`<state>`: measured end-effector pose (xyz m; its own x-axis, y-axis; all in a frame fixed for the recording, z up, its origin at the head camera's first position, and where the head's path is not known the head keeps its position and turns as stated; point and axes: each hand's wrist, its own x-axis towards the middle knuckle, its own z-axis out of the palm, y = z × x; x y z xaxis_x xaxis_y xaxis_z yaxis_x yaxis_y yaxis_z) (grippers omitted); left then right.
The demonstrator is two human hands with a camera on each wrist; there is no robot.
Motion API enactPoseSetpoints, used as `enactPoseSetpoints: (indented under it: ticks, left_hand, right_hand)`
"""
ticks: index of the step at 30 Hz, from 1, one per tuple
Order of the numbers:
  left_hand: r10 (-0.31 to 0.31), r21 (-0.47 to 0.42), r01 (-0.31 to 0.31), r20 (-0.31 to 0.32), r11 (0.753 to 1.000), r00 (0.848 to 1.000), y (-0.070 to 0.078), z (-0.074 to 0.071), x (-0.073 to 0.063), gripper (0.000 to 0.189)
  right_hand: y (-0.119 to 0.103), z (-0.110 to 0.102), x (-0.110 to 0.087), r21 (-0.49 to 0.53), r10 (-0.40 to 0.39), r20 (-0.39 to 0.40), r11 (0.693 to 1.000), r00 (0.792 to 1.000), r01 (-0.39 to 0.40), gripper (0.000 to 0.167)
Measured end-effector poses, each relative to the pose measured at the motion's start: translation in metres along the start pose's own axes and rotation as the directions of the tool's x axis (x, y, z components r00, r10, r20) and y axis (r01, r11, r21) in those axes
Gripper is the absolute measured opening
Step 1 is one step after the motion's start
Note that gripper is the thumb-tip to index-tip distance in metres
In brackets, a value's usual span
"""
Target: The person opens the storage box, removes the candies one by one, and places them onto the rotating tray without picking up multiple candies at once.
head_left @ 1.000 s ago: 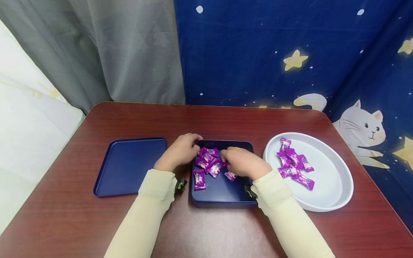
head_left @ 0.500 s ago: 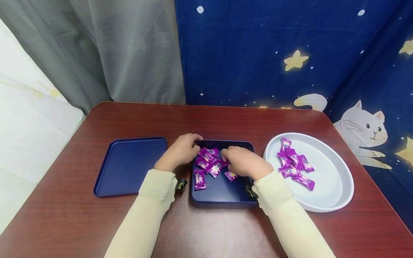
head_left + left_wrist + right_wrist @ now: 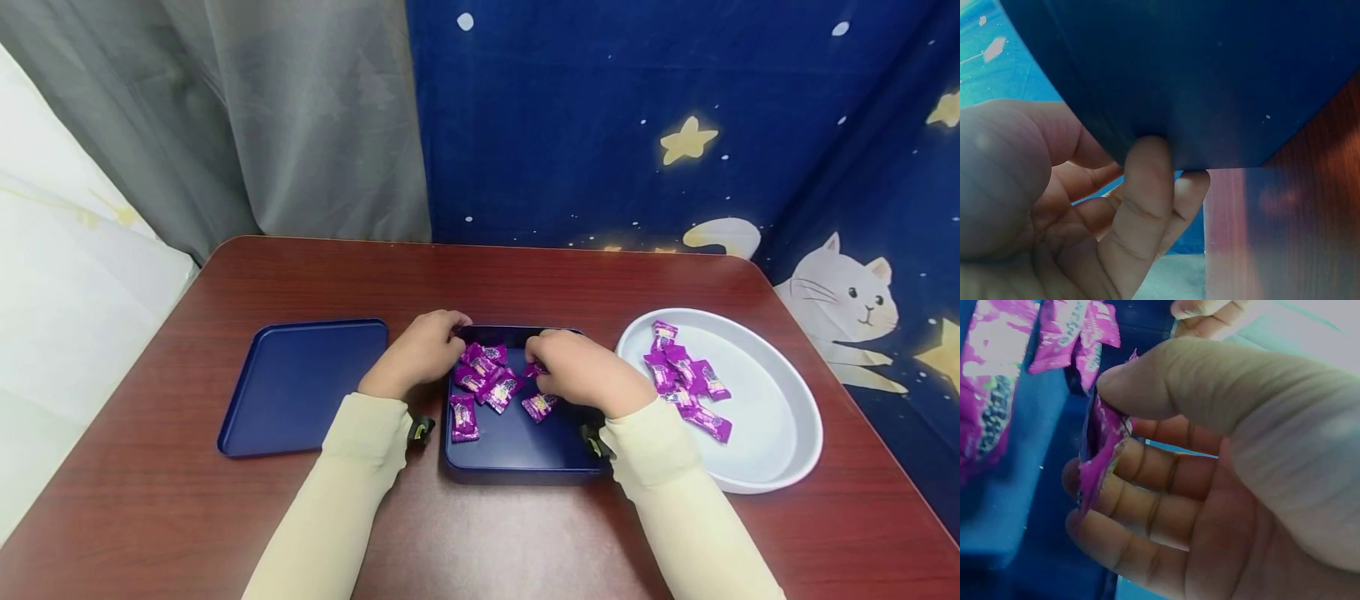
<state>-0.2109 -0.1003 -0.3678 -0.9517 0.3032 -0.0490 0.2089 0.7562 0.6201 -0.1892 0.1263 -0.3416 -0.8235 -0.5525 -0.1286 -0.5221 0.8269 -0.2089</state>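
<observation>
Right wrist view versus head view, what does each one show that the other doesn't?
Only the right wrist view shows the thumb and fingers pinching one purple wrapped candy from underneath. Only the head view shows the flat blue lid, the white round plate with more candies, the red-brown wooden table and the left hand gripping the box's rim. Both show the right hand over the dark blue square box and its loose candies.
</observation>
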Motion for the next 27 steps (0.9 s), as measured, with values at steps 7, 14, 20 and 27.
enactPoseSetpoints:
  ticks: [7, 14, 20, 27]
  left_hand:
    - [0.009, 0.001, -0.009, -0.004, 1.0, 1.0, 0.0, 0.0, 0.0, 0.035]
    - [0.007, -0.006, -0.007, 0.006, 1.0, 1.0, 0.002, -0.004, -0.003, 0.035]
    - [0.011, 0.001, -0.011, 0.001, 1.0, 1.0, 0.002, -0.004, -0.003, 0.035]
    - [0.014, 0.004, -0.014, 0.0, 1.0, 1.0, 0.002, -0.004, -0.002, 0.035]
  right_hand:
    - [0.002, -0.012, -0.009, 0.02, 0.02, -0.03, 1.0, 0.999, -0.02, 0.024]
    - [0.009, -0.024, -0.021, 0.063, 0.038, -0.093, 0.997, 0.995, -0.032, 0.021]
    - [0.024, -0.035, -0.033, 0.111, 0.06, -0.142, 0.993, 0.988, -0.045, 0.018]
    - [0.049, -0.041, -0.046, 0.136, 0.125, -0.154, 0.985, 0.98, -0.105, 0.017]
